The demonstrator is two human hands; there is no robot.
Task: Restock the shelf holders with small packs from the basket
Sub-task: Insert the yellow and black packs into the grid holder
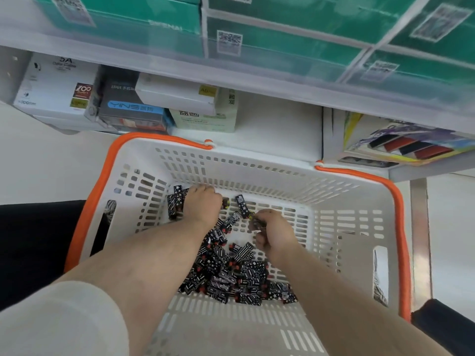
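Observation:
A white slotted basket (341,201) with an orange rim and handles sits on the floor in front of the shelf. A heap of several small black packs with white patterns and red ends (231,276) lies on its bottom. My left hand (203,204) is down in the basket's far left corner, closed on a bunch of the packs (176,204) that stick out to its left. My right hand (272,232) is near the middle of the basket, fingers curled around a small pack, with one pack (243,206) lying just beyond its fingertips.
A low white shelf (277,129) behind the basket holds boxed goods (51,91) on the left and flat coloured packets (408,145) on the right. Green boxes (282,44) fill the shelf above. A metal shelf post (420,240) stands right of the basket.

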